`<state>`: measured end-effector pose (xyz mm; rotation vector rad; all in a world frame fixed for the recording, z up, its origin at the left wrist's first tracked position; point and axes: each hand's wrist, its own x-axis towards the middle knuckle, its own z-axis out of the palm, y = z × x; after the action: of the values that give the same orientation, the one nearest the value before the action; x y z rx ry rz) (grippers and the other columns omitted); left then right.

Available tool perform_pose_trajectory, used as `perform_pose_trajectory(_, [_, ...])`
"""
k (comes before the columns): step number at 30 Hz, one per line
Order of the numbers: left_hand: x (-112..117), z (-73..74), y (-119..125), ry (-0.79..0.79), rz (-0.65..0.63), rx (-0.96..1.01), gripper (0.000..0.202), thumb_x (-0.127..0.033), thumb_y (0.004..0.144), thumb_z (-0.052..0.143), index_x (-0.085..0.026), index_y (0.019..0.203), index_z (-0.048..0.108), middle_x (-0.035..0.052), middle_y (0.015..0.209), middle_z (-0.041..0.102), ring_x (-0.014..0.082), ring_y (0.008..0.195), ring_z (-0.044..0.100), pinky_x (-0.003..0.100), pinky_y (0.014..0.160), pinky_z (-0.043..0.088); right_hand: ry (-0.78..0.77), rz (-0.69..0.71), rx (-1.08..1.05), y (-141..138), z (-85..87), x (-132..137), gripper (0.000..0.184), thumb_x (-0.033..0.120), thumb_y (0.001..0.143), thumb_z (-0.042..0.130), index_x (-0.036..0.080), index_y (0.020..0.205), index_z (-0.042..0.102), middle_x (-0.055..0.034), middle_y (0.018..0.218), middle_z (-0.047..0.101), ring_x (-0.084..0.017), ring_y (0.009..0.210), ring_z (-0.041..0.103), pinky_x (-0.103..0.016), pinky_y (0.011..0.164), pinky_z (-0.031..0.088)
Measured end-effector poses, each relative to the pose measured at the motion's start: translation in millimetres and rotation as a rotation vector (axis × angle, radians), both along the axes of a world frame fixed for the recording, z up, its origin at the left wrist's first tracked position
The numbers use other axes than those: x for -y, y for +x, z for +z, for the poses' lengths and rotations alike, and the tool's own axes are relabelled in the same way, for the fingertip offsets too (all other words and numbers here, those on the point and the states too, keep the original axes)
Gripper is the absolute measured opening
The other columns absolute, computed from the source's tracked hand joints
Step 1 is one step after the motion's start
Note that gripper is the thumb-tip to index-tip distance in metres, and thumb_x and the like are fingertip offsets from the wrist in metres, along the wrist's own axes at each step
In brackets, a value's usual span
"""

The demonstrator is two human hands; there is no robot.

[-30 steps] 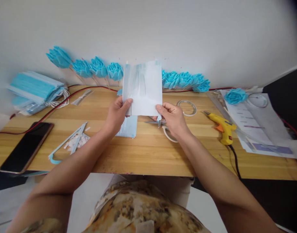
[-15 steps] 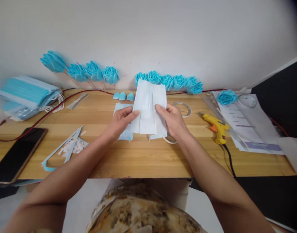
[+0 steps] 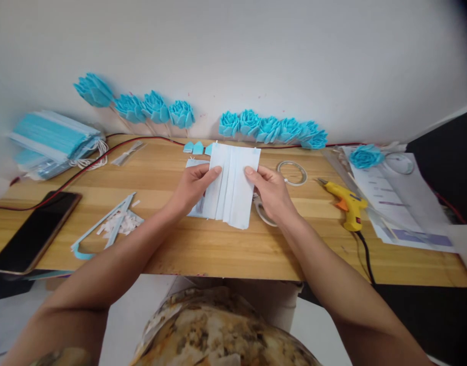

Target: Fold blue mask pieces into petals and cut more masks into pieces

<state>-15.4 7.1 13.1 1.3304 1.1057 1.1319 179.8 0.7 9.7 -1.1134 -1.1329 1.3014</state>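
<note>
A pale blue pleated mask sheet (image 3: 232,184) with its ear loops gone is held flat just above the wooden table (image 3: 218,244). My left hand (image 3: 193,187) pinches its left edge, thumb on top. My right hand (image 3: 269,192) pinches its right edge the same way. Another blue mask piece (image 3: 194,163) lies on the table under the sheet, mostly hidden. White-handled scissors (image 3: 260,213) lie under my right hand, only part of a loop showing.
A yellow glue gun (image 3: 345,202) and a tape ring (image 3: 292,172) lie to the right, with papers (image 3: 401,203) beyond. A phone (image 3: 33,231), mask offcuts (image 3: 111,226) and a stack of masks (image 3: 54,142) are on the left. Blue mask flowers (image 3: 271,127) line the wall.
The sheet came down from being held upright near the wall to lying nearly flat over the table. Both hands lowered with it and kept their grip on its edges.
</note>
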Motion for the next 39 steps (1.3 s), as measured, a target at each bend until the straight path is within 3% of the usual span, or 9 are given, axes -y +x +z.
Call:
perform_pose_trajectory(6, [-2.7, 3.8, -3.6, 0.002, 0.117, -0.021, 0.038, -0.05, 0.081, 0.072, -0.02, 0.061, 0.059, -0.0019, 0.055, 0.052, 0.0125, 0.053, 0.047, 0.026, 0.047, 0.031, 0.0, -0.095, -0.034, 5.1, -4.0, -5.7, 0.039, 0.054, 0.073, 0.08, 0.021, 0.065, 0.059, 0.0047, 0.06, 0.053, -0.01, 0.055, 0.044, -0.025, 0.053, 0.035])
perform_pose_trajectory(12, [-3.9, 5.6, -5.7, -0.073, 0.091, 0.073, 0.036, -0.047, 0.079, 0.074, -0.02, 0.061, 0.058, -0.0023, 0.054, 0.051, 0.0123, 0.05, 0.047, 0.026, 0.046, 0.032, -0.047, -0.124, -0.081, 4.4, 3.1, -3.9, 0.039, 0.05, 0.072, 0.08, 0.022, 0.064, 0.054, 0.0049, 0.057, 0.048, -0.01, 0.051, 0.042, -0.025, 0.05, 0.033])
perform_pose_trajectory(17, [-4.7, 3.2, -5.4, -0.084, 0.075, 0.101, 0.038, -0.049, 0.076, 0.077, -0.02, 0.059, 0.058, -0.0016, 0.054, 0.053, 0.0126, 0.05, 0.047, 0.026, 0.046, 0.033, -0.082, -0.113, -0.079, 3.1, 7.9, -2.7, 0.037, 0.052, 0.072, 0.078, 0.023, 0.067, 0.056, 0.0048, 0.06, 0.054, -0.011, 0.053, 0.048, -0.025, 0.053, 0.038])
perform_pose_trajectory(23, [-6.0, -2.1, -4.1, -0.102, -0.019, 0.115, 0.041, -0.054, 0.075, 0.078, -0.02, 0.06, 0.061, 0.0003, 0.057, 0.057, 0.0142, 0.055, 0.052, 0.026, 0.05, 0.039, -0.122, 0.038, -0.109, 4.1, -0.1, -3.5, 0.034, 0.052, 0.072, 0.081, 0.023, 0.086, 0.071, -0.0001, 0.078, 0.073, -0.017, 0.067, 0.065, -0.029, 0.062, 0.05])
perform_pose_trajectory(29, [-3.5, 6.0, 0.7, -0.055, -0.079, 0.06, 0.04, -0.056, 0.069, 0.083, -0.019, 0.079, 0.072, 0.0011, 0.075, 0.067, 0.0137, 0.066, 0.056, 0.024, 0.058, 0.043, -0.145, 0.044, -0.099, -0.3, -1.4, 2.1, 0.03, 0.043, 0.068, 0.086, 0.021, 0.084, 0.074, 0.0006, 0.076, 0.073, -0.015, 0.064, 0.064, -0.028, 0.061, 0.051])
perform_pose_trajectory(34, [-2.6, 3.1, -1.0, -0.086, -0.06, 0.059, 0.043, -0.058, 0.074, 0.077, -0.017, 0.064, 0.066, 0.0002, 0.063, 0.061, 0.0121, 0.056, 0.052, 0.024, 0.051, 0.038, -0.105, 0.104, -0.061, 0.1, -1.5, 3.8, 0.03, 0.046, 0.07, 0.085, 0.021, 0.083, 0.076, -0.0013, 0.083, 0.076, -0.016, 0.07, 0.067, -0.028, 0.066, 0.052])
perform_pose_trajectory(39, [0.5, 0.1, -1.0, -0.167, -0.149, 0.055, 0.045, -0.06, 0.075, 0.076, -0.017, 0.064, 0.067, 0.0004, 0.062, 0.062, 0.0113, 0.052, 0.052, 0.023, 0.048, 0.038, -0.069, 0.156, -0.009, 1.8, 3.7, 4.7, 0.028, 0.048, 0.072, 0.083, 0.021, 0.079, 0.076, -0.0006, 0.077, 0.073, -0.014, 0.068, 0.063, -0.026, 0.062, 0.048])
